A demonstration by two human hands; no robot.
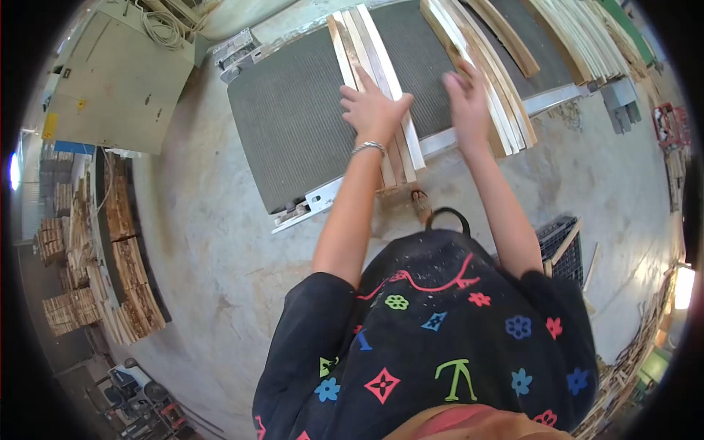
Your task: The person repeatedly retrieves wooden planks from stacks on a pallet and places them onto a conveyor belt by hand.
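My left hand [374,111] lies with spread fingers across a small group of long wooden strips [378,51] on a dark ribbed conveyor belt [293,110]. These strips sit side by side, their near ends poking past the belt's metal edge. To the right, my right hand [469,106] is raised beside a second group of wooden strips [506,103]; its fingers are apart, slightly blurred, and nothing shows in them. Whether its fingertips touch the nearest strip I cannot tell.
Farther right on the belt are a single curved-looking strip [510,37] and a thick bundle of strips [568,37]. A grey cabinet [121,73] stands at left, above stacked timber [132,271]. A dark crate [561,246] with wood pieces is on the floor at right.
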